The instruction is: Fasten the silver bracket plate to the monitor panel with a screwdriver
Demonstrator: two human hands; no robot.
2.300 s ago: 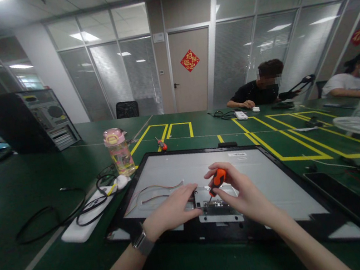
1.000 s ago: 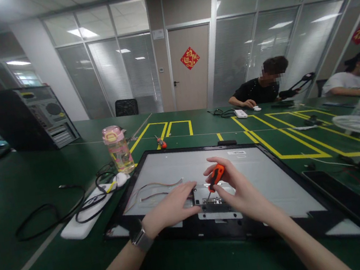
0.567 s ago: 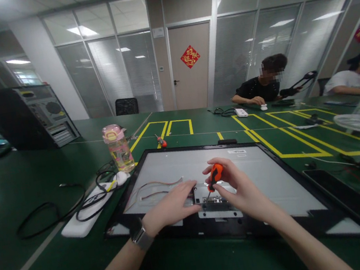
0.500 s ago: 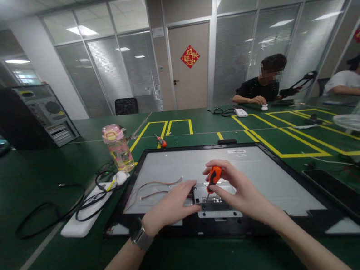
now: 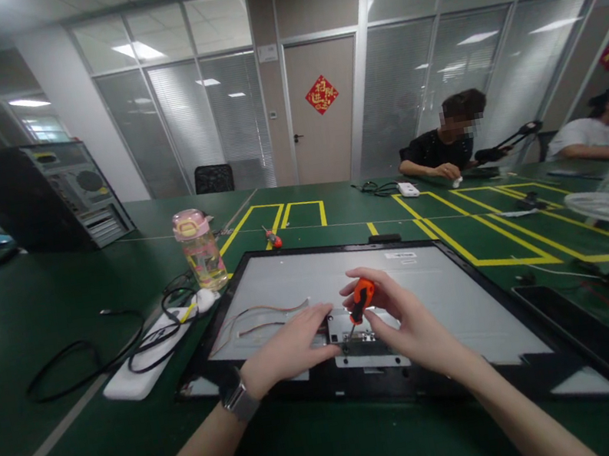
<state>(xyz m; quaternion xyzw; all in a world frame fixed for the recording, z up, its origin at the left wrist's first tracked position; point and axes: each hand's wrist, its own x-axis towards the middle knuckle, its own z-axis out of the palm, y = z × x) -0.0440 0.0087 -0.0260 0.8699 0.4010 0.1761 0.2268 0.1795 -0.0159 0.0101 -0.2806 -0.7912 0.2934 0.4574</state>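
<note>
A flat display panel [image 5: 300, 271] with a black frame lies back side up on the green table. On its lower middle sits a small metal bracket [image 5: 367, 358]. My left hand [image 5: 289, 347] rests at the bracket's left end, thumb and fingers on either side of it. In my right hand [image 5: 407, 320] is an orange and black screwdriver [image 5: 364, 297], gripped by the handle. Its shaft slants down to the bracket; where the tip sits I cannot make out exactly. Thin wires [image 5: 260, 312] lie on the panel to the left.
Left of the panel are a white power strip [image 5: 136, 373], black cables and a drink bottle [image 5: 200, 253]. A second screwdriver [image 5: 273, 239] lies behind it. On the right rests a dark slab [image 5: 596, 335]. Farther off stands a computer case [image 5: 31, 200]; two people sit far right.
The screwdriver handle has turned slightly in my right hand, and the right fingers have shifted a little. My left hand stays put. A person at the back has moved a hand slightly right.
</note>
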